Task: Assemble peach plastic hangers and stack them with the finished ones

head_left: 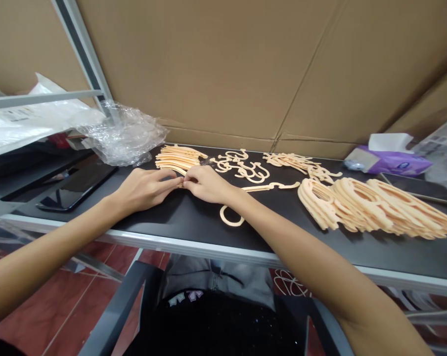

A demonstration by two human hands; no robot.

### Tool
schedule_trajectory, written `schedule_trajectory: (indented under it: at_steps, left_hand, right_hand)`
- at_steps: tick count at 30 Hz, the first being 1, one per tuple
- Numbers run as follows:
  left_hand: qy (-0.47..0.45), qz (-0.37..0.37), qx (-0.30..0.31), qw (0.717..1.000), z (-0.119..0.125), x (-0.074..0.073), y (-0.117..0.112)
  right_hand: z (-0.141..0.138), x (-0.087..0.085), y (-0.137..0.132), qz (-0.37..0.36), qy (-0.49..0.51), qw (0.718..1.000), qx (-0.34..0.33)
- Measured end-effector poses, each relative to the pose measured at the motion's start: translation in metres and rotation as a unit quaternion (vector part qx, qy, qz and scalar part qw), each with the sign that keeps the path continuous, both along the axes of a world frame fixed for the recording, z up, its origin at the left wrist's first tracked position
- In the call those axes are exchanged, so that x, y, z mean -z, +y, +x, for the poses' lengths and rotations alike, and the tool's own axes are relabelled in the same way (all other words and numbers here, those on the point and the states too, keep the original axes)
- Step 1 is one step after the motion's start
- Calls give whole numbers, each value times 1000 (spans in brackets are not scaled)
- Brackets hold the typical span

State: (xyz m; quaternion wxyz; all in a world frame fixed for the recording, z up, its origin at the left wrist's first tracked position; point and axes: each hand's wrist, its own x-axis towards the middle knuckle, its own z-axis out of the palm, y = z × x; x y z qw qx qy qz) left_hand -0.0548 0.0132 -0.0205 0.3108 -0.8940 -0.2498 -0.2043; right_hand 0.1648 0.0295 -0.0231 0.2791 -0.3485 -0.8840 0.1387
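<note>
My left hand (145, 190) and my right hand (207, 184) meet at the fingertips over the dark tabletop, just in front of a stack of curved cream plastic hanger arms (179, 159). Both sets of fingers are pinched together; whatever small piece lies between them is mostly hidden. Under my right wrist, a cream strip with a hooked end (271, 186) pokes out on one side and a rounded loop piece (231, 217) on the other. Loose cream hooks (242, 165) lie scattered beyond my right hand.
Layered cream hanger pieces (375, 205) fill the right side, with a smaller heap (297, 163) behind. A purple tissue pack (397, 160) stands at back right. On the left are a black phone (77, 183) and crumpled clear plastic (123, 133). Cardboard (216, 64) walls the back.
</note>
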Motion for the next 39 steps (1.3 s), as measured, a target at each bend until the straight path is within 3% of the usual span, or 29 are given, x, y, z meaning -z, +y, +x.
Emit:
schedule_trajectory:
  at_steps: [4, 7, 16, 24, 30, 35, 39]
  left_hand:
    - [1, 36, 24, 999, -1, 0, 2]
    - [-40, 31, 35, 998, -3, 2, 5]
    - [-203, -90, 50, 974, -6, 11, 19]
    - [-338, -193, -22, 921, -5, 3, 14]
    - [-418, -248, -64, 871, -5, 0, 12]
    - [-472, -284, -62, 832, -7, 3, 16]
    - [-480, -295, -54, 825, -9, 6, 19]
  right_hand:
    - [2, -7, -4, 15, 1, 1000, 2]
    - [6, -18, -8, 36, -9, 999, 40]
    - [50, -43, 11, 84, 114, 970, 198]
    - [83, -52, 20, 65, 172, 937, 296]
    - [93, -55, 20, 68, 113, 943, 306]
    - [106, -59, -4, 63, 18, 949, 307]
    - [120, -52, -21, 97, -105, 943, 299]
